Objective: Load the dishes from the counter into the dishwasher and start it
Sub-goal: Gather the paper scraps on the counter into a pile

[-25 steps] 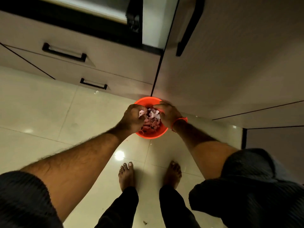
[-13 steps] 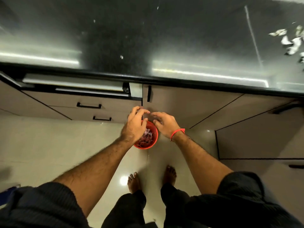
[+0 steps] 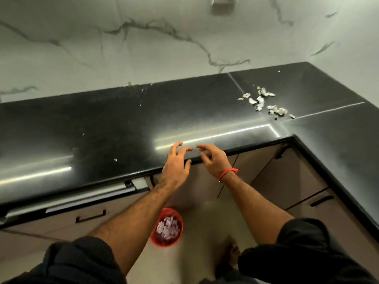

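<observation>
We stand at the corner of a black counter, both arms stretched forward, our left hand and right hand raised side by side over its front edge. The fingers of both are loosely spread and slightly curled, and neither holds anything. A red thread circles the right wrist. On the floor between our arms sits a red bowl heaped with pale purple peelings, set low, it seems, as a catch for scraps. More peelings lie scattered near the counter's far right corner, well apart from our hands, and they look like the next thing to be gathered. No dishes show on the counter. Under the counter at left a metal-trimmed panel, possibly the dishwasher's top edge, sits closed; we cannot tell for sure.
</observation>
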The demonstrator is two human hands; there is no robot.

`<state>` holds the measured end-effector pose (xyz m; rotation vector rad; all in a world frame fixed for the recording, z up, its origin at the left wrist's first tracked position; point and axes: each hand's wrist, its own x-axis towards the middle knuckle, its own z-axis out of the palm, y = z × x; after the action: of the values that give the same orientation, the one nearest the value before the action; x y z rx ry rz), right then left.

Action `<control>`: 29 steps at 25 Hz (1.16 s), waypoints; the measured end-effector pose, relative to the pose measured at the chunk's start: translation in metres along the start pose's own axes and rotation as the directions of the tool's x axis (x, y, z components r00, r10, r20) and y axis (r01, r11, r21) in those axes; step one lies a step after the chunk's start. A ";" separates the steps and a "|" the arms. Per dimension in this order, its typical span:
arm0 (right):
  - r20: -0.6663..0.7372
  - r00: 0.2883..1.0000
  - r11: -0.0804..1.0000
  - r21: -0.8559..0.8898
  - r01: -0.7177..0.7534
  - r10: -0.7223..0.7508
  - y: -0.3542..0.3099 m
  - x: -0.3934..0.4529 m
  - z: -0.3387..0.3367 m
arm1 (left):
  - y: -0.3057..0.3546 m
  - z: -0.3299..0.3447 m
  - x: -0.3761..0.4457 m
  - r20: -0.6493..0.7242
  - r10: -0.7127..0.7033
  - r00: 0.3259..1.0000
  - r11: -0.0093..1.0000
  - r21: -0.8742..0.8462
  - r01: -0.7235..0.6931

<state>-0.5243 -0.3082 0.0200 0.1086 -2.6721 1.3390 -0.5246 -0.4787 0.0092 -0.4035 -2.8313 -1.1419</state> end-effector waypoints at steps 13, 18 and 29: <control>-0.302 0.935 0.972 -0.085 -0.220 0.185 0.168 0.095 -0.225 | 0.153 0.147 0.184 0.068 0.188 0.980 0.980 -0.082 -0.183; -0.218 0.921 0.912 -0.188 -0.364 0.323 0.224 0.113 -0.251 | 0.157 0.198 0.227 0.160 0.191 0.968 0.980 -0.077 -0.181; -0.073 0.927 0.768 -0.538 -0.348 0.369 0.286 0.184 -0.252 | 0.146 0.245 0.347 0.646 0.107 0.756 0.944 0.171 -0.281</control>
<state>-0.7181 0.0655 -0.0270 -0.4739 -3.0938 0.5792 -0.8105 -0.1332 -0.0167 -1.2412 -3.3037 -0.6541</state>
